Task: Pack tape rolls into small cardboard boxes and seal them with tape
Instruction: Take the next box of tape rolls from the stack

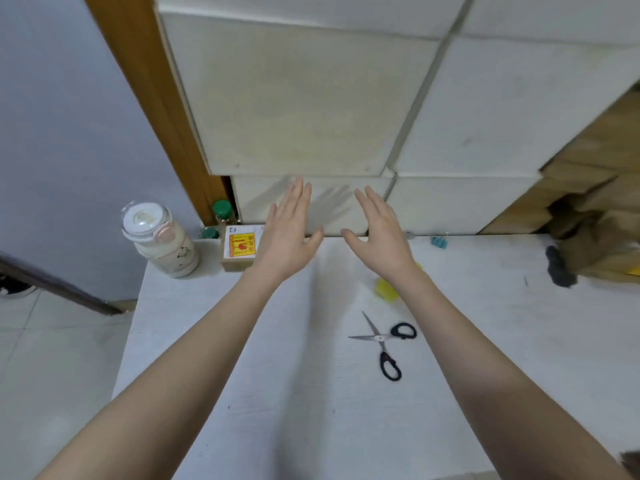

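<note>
Both my arms reach forward over the white table (277,393). My left hand (289,233) and my right hand (379,233) are held flat with straight fingers, backs up, side by side near the table's far edge, holding nothing. A small cardboard box (239,249) with a yellow and red label stands just left of my left hand. A yellow roll (386,289) lies partly hidden under my right wrist. Black-handled scissors (384,344) lie open on the table between my forearms.
Large white boxes (311,109) are stacked against the back. A white lidded jar (159,237) and a green-capped bottle (223,211) stand at the table's far left corner. Brown cardboard (599,209), a dark cloth (559,268) and a blue clip (439,241) lie at right.
</note>
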`<state>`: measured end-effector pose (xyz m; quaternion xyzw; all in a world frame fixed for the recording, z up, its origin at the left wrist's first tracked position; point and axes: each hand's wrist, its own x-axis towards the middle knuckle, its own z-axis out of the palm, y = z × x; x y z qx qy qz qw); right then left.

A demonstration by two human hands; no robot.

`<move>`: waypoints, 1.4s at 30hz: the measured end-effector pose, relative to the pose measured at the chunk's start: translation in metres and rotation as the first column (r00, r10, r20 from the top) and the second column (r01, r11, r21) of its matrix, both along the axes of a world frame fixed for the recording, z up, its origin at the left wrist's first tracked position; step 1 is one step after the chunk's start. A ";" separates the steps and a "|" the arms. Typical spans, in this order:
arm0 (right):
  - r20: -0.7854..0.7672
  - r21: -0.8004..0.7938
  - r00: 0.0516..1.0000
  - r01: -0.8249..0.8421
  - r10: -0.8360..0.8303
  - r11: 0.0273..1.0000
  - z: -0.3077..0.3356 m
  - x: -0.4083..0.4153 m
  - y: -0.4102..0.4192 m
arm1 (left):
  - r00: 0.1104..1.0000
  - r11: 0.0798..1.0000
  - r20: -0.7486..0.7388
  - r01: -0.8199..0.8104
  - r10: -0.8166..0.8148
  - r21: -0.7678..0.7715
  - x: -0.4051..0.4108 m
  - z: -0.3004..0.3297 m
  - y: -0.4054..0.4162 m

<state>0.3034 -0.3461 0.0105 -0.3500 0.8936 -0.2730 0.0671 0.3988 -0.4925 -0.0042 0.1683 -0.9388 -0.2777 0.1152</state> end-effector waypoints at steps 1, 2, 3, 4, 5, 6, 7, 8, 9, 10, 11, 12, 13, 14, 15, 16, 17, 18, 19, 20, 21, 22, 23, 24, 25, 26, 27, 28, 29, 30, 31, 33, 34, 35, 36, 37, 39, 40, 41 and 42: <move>-0.011 -0.007 1.000 0.017 -0.017 1.000 0.008 -0.003 0.013 | 1.000 1.000 -0.013 0.023 -0.023 -0.009 -0.005 0.009 0.009; -0.022 -0.016 0.999 0.035 -0.035 0.999 0.016 -0.007 0.026 | 0.999 0.999 -0.029 0.042 -0.043 -0.022 -0.010 0.017 0.019; -0.034 -0.023 0.998 0.053 -0.054 0.998 0.024 -0.011 0.040 | 0.997 0.997 -0.045 0.059 -0.061 -0.041 -0.015 0.024 0.030; -0.045 -0.026 0.997 0.069 -0.070 0.997 0.032 -0.015 0.053 | 0.995 0.995 -0.057 0.076 -0.079 -0.060 -0.020 0.031 0.041; -0.055 -0.028 0.995 0.082 -0.083 0.996 0.038 -0.021 0.067 | 0.993 0.993 -0.068 0.091 -0.096 -0.077 -0.024 0.036 0.052; -0.065 -0.033 0.993 0.093 -0.095 0.995 0.045 -0.027 0.080 | 0.990 0.990 -0.080 0.106 -0.113 -0.089 -0.030 0.041 0.063; -0.073 -0.040 0.992 0.103 -0.105 0.994 0.050 -0.034 0.094 | 0.987 0.988 -0.092 0.120 -0.129 -0.098 -0.036 0.046 0.075; -0.082 -0.045 0.990 0.110 -0.113 0.993 0.055 -0.041 0.107 | 0.984 0.986 -0.104 0.132 -0.143 -0.104 -0.042 0.051 0.085; -0.091 -0.047 0.989 0.111 -0.115 0.993 0.059 -0.048 0.119 | 0.982 0.984 -0.116 0.139 -0.151 -0.110 -0.049 0.055 0.096; -0.099 -0.046 0.989 0.107 -0.111 0.993 0.063 -0.056 0.132 | 0.980 0.983 -0.125 0.140 -0.154 -0.119 -0.057 0.059 0.107; -0.109 -0.043 0.989 0.096 -0.100 0.994 0.066 -0.064 0.144 | 0.979 0.982 -0.131 0.137 -0.155 -0.131 -0.065 0.061 0.118; -0.119 -0.039 0.989 0.083 -0.088 0.996 0.069 -0.073 0.157 | 0.979 0.981 -0.135 0.134 -0.153 -0.142 -0.074 0.063 0.129; -0.127 -0.038 0.989 0.070 -0.074 0.997 0.072 -0.083 0.169 | 0.979 0.981 -0.135 0.129 -0.149 -0.148 -0.083 0.065 0.142; -0.132 -0.039 0.989 0.056 -0.061 0.998 0.075 -0.094 0.181 | 0.981 0.982 -0.136 0.121 -0.141 -0.148 -0.093 0.066 0.155; -0.134 -0.042 0.990 0.039 -0.045 0.998 0.078 -0.106 0.193 | 0.982 0.984 -0.140 0.110 -0.130 -0.142 -0.103 0.066 0.168; -0.131 -0.041 0.991 0.017 -0.022 0.999 0.081 -0.118 0.205 | 0.983 0.987 -0.145 0.095 -0.113 -0.130 -0.112 0.067 0.181; -0.123 -0.038 0.992 -0.007 0.002 0.999 0.084 -0.129 0.217 | 0.985 0.990 -0.146 0.080 -0.097 -0.118 -0.121 0.068 0.194; -0.111 -0.036 0.994 -0.027 0.022 0.999 0.086 -0.140 0.228 | 0.986 0.991 -0.140 0.074 -0.090 -0.114 -0.130 0.069 0.207; -0.101 -0.033 0.994 -0.045 0.042 0.998 0.088 -0.149 0.240 | 0.987 0.991 -0.133 0.073 -0.088 -0.116 -0.138 0.070 0.220; -0.094 -0.028 0.994 -0.063 0.060 0.998 0.090 -0.159 0.252 | 0.988 0.990 -0.130 0.071 -0.086 -0.119 -0.147 0.071 0.231; -0.089 -0.023 0.993 -0.076 0.074 0.997 0.091 -0.167 0.263 | 0.987 0.991 -0.135 0.066 -0.082 -0.115 -0.156 0.072 0.242; -0.086 -0.018 0.993 -0.085 0.083 0.996 0.091 -0.175 0.272 | 0.986 0.993 -0.148 0.057 -0.072 -0.103 -0.163 0.074 0.251; -0.084 -0.009 0.992 -0.091 0.090 0.996 0.092 -0.182 0.280 | 0.985 0.995 -0.162 0.047 -0.060 -0.086 -0.170 0.076 0.259; -0.080 0.004 0.992 -0.095 0.095 0.995 0.093 -0.188 0.288 | 0.983 0.996 -0.172 0.044 -0.056 -0.075 -0.176 0.077 0.267; -0.073 0.013 0.993 -0.093 0.094 0.996 0.093 -0.193 0.295 | 0.982 0.996 -0.175 0.052 -0.065 -0.075 -0.181 0.077 0.274; -0.066 0.015 0.994 -0.089 0.089 0.996 0.093 -0.199 0.301 | 0.981 0.994 -0.174 0.070 -0.083 -0.081 -0.187 0.077 0.279; -0.061 0.017 0.994 -0.087 0.088 0.996 0.092 -0.203 0.306 | 0.980 0.993 -0.173 0.085 -0.099 -0.085 -0.192 0.077 0.283; -0.061 0.023 0.994 -0.086 0.087 0.996 0.092 -0.208 0.310 | 0.978 0.992 -0.178 0.092 -0.106 -0.083 -0.198 0.078 0.286; -0.061 0.029 0.995 -0.082 0.084 0.996 0.092 -0.213 0.312 | 0.977 0.993 -0.185 0.093 -0.106 -0.074 -0.205 0.078 0.287; -0.057 0.036 0.995 -0.074 0.076 0.997 0.092 -0.217 0.315 | 0.977 0.994 -0.188 0.094 -0.104 -0.060 -0.210 0.079 0.290; -0.053 0.039 0.996 -0.063 0.065 0.997 0.094 -0.221 0.318 | 0.976 0.994 -0.189 0.101 -0.108 -0.048 -0.215 0.080 0.293; -0.069 0.041 0.997 -0.027 0.030 0.999 0.096 -0.228 0.326 | 0.970 0.989 -0.191 0.145 -0.148 -0.032 -0.226 0.082 0.299; -0.084 0.040 0.996 0.005 -0.002 0.999 0.098 -0.230 0.333 | 0.966 0.984 -0.184 0.178 -0.180 -0.026 -0.232 0.083 0.303; -0.092 0.031 0.995 0.047 -0.044 0.998 0.099 -0.233 0.340 | 0.962 0.977 -0.172 0.212 -0.212 -0.020 -0.240 0.085 0.307; -0.094 0.020 0.992 0.085 -0.082 0.996 0.100 -0.236 0.348 | 0.958 0.972 -0.165 0.235 -0.234 -0.011 -0.247 0.087 0.312; -0.094 0.017 0.989 0.112 -0.110 0.994 0.102 -0.240 0.356 | 0.955 0.969 -0.165 0.249 -0.245 0.000 -0.254 0.090 0.318; -0.093 0.040 0.984 0.157 -0.153 0.987 0.104 -0.249 0.373 | 0.949 0.961 -0.167 0.274 -0.267 0.022 -0.265 0.094 0.332; -0.093 0.050 0.981 0.174 -0.169 0.983 0.105 -0.255 0.382 | 0.945 0.957 -0.164 0.290 -0.283 0.024 -0.271 0.095 0.339; -0.093 0.051 0.979 0.185 -0.180 0.981 0.105 -0.260 0.391 | 0.941 0.952 -0.154 0.306 -0.300 0.020 -0.276 0.095 0.347; -0.092 0.046 0.978 0.193 -0.188 0.980 0.105 -0.267 0.401 | 0.940 0.949 -0.142 0.315 -0.310 0.015 -0.282 0.094 0.354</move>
